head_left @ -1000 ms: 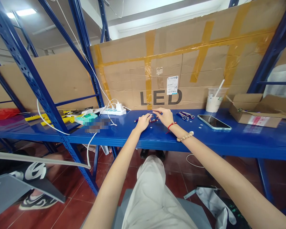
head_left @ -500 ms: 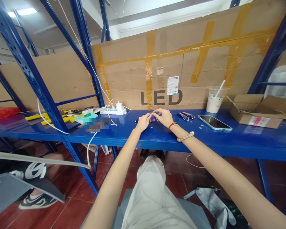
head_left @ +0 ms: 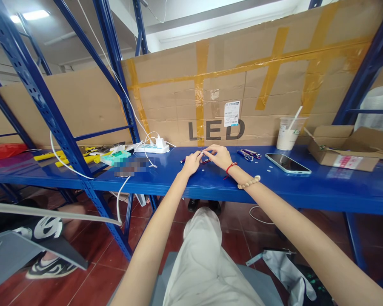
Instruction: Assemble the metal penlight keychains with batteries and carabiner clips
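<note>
Both my hands rest on the blue metal shelf (head_left: 178,180) in front of me, close together. My left hand (head_left: 192,162) has its fingers curled and pinched towards my right hand (head_left: 219,155), whose fingers pinch a small dark red and black part (head_left: 206,161) between the two hands. What the part is I cannot make out. A red string and a bead bracelet (head_left: 248,182) sit on my right wrist. Tiny white bits (head_left: 203,171) lie on the shelf by my hands.
Right of my hands lie small blue and red parts (head_left: 247,154), a phone (head_left: 288,163), a plastic cup with a straw (head_left: 288,133) and an open cardboard box (head_left: 341,147). Left are a white power strip (head_left: 152,148), cables and yellow tools (head_left: 73,158). Cardboard marked LED (head_left: 242,85) backs the shelf.
My hands have drawn slightly closer together around the small part; otherwise the scene holds still.
</note>
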